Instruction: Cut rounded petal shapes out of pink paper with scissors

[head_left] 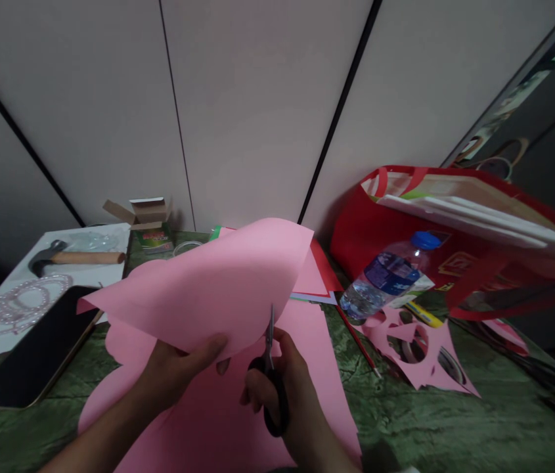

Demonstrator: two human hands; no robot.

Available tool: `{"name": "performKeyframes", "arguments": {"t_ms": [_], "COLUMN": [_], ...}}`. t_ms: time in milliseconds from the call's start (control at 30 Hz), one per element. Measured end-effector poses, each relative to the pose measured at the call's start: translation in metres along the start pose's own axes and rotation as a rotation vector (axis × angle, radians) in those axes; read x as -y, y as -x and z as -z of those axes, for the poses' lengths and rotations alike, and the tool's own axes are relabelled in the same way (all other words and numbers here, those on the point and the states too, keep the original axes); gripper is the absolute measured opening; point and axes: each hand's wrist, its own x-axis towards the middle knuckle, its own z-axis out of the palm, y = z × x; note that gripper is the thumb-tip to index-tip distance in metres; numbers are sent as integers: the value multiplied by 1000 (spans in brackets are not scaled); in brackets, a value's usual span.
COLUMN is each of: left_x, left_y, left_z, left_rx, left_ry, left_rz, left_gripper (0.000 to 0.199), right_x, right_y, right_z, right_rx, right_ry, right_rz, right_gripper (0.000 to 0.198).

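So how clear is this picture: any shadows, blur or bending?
In the head view: dim overall, darkest at the side edges; the raised pink sheet catches light while the pink paper beneath is shaded; the red bag blurs rightward; the wall seams splay, suggesting wide-angle distortion.

Plain pinks against mottled green

The raised sheet (208,282) is one even pink, matched by the pink paper (218,414) below it; the scissors (269,348) pair black handles with silvery blades — the tabletop (444,433) is dark green, mottled and veined like stone; the bag (370,220) is red, the boards (459,211) in it white, the bottle (390,272) clear with a bright blue cap and deep blue label, the pencil (358,341) red, the marker (425,314) yellow, the cut-up paper (435,338) pink; the phone (35,348) is black edged in gold, the hammer (87,258) dark-headed with a tan handle, the beads (60,282) pale pink, the box (152,238) green with red lettering and brown flaps — the wall (238,118) pale grey, lined in black
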Motion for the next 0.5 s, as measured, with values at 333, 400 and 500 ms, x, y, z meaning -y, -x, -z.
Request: {"name": "performKeyframes", "arguments": {"t_ms": [333,400,500], "left_x": [1,1,0], "left_y": [1,2,4], "left_z": [0,-1,-2], "left_rx": [12,40,50], "left_ry": [5,25,17], "left_rz": [4,19,31], "left_gripper": [30,30,30], "right_x": [-6,-8,-6], "right_y": [-2,-4,-4], "right_z": [2,3,6], "right_rx": [23,12,53], "right_ry": [-22,-50,-66], "right_rz": [16,46,112], "right_gripper": [53,55,57]}}
